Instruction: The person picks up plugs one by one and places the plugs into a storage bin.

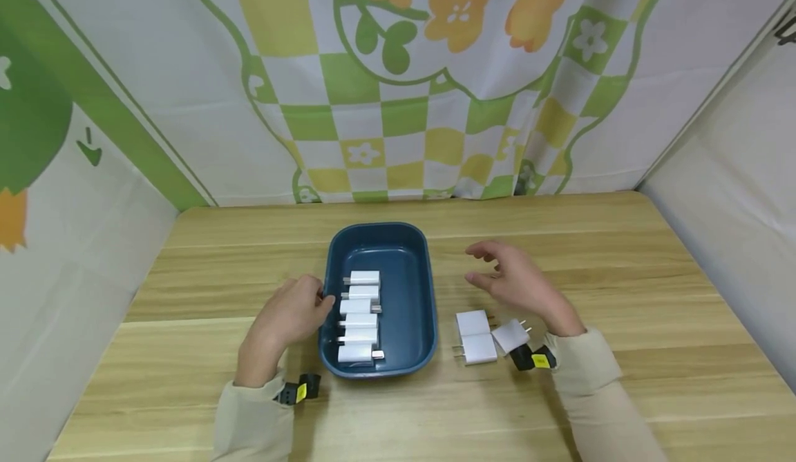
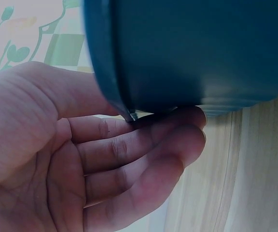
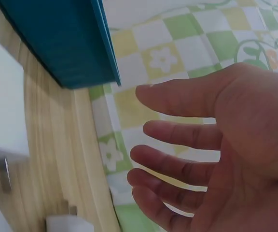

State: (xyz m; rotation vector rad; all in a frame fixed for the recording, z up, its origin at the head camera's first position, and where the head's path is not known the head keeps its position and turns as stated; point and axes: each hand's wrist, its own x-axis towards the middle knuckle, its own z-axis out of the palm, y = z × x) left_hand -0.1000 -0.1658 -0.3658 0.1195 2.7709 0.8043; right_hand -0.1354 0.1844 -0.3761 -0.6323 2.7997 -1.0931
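A blue tray (image 1: 407, 369) holds a column of several white plug adapters (image 1: 359, 321) along its left part. My left hand (image 1: 289, 317) grips the tray's left wall, thumb over the rim and fingers outside; in the left wrist view the left hand (image 2: 95, 145) is at the tray's edge (image 2: 177, 58). My right hand (image 1: 519, 279) hovers right of the tray with fingers apart, holding nothing. Below it, three white adapters (image 1: 479, 348) lie on the table. The right wrist view shows the right hand (image 3: 211, 150) empty, beside the tray (image 3: 66, 43) and a white adapter (image 3: 4, 101).
The wooden table (image 1: 236, 241) reaches back to a patterned curtain (image 1: 404, 117). White cloth hangs at both sides. Black wrist straps with yellow labels are on both wrists, the right one (image 1: 535, 358) close to the loose adapters.
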